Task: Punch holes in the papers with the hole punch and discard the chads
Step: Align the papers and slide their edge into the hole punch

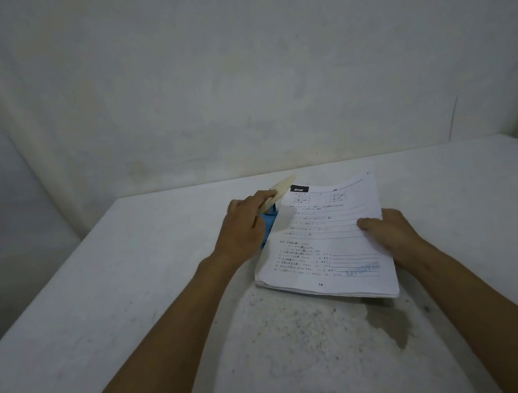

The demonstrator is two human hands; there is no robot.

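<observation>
A stack of printed papers [327, 243] lies on the white table [110, 297], a little right of centre. Its left edge is pushed into a hole punch [278, 199] with a blue body and a raised cream lever. My left hand [241, 229] rests on the punch, fingers around the lever, and hides most of the blue body. My right hand [389, 235] grips the right edge of the stack, thumb on the top sheet.
A white wall stands right behind the table's far edge. A grey stain [391, 325] and dark speckles mark the tabletop in front of the papers. The table's left edge [41, 297] runs diagonally toward me.
</observation>
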